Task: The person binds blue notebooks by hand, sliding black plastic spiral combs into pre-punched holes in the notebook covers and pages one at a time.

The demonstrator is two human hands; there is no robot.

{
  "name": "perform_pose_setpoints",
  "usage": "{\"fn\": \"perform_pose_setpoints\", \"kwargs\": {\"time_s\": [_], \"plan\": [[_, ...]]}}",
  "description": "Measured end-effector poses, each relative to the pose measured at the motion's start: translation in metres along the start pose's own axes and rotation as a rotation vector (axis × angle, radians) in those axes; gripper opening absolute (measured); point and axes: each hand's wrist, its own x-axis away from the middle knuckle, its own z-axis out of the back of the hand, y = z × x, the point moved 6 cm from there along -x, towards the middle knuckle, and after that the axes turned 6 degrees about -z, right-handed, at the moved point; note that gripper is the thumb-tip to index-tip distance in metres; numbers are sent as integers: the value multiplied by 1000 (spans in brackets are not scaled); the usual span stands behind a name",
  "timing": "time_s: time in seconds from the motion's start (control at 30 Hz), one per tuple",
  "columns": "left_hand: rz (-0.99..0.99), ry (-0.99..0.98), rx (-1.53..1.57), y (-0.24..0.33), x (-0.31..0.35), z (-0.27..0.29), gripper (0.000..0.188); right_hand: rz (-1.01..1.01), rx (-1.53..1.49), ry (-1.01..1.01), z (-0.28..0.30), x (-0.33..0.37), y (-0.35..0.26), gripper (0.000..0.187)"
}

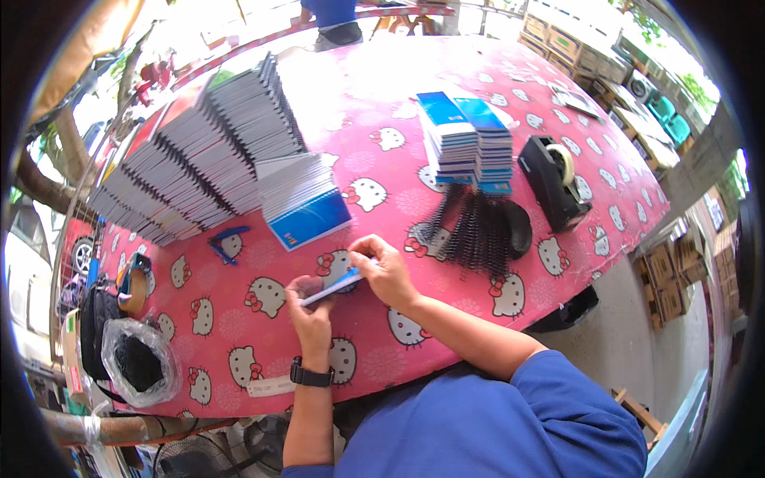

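On my feed, the notebook's (341, 283) long axis slants from near left to far right; left hand (312, 316) and right hand (389, 276) fingers pinch opposite ends.

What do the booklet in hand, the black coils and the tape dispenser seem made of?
Booklet: paper, perhaps with a smooth card cover; thin white edge, blue face.
Black coils: probably plastic, uniformly black loops; coated wire possible, sheen unclear.
Tape dispenser: likely hard plastic, somewhat shiny; rigid, moulded-looking black body.

Passage runs over the counter (227, 325) between left hand (310, 309) and plastic bag (163, 350). Obstructions: notebook stacks (203, 155), blue pliers (223, 244) ahead-left; spiral coils (474, 239), tape dispenser (550, 187) right.
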Motion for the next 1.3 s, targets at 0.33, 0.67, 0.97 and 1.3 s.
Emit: {"fn": "perform_pose_setpoints", "kwargs": {"time_s": [0.33, 0.67, 0.97, 1.3], "plan": [[-635, -180, -964, 75, -14, -52, 36, -10, -89, 65, 16, -24, -7, 18], [-805, -173, -1439, 75, -36, -56, 65, 152, -1, -102, -27, -61, -1, 27], [-629, -533, -996, 80, -59, -53, 25, 230, 1084, 319, 89, -45, -69, 37], [-607, -653, -974, 72, -50, -85, 33, 59, 1177, 75, 178, 11, -57, 48]]}}
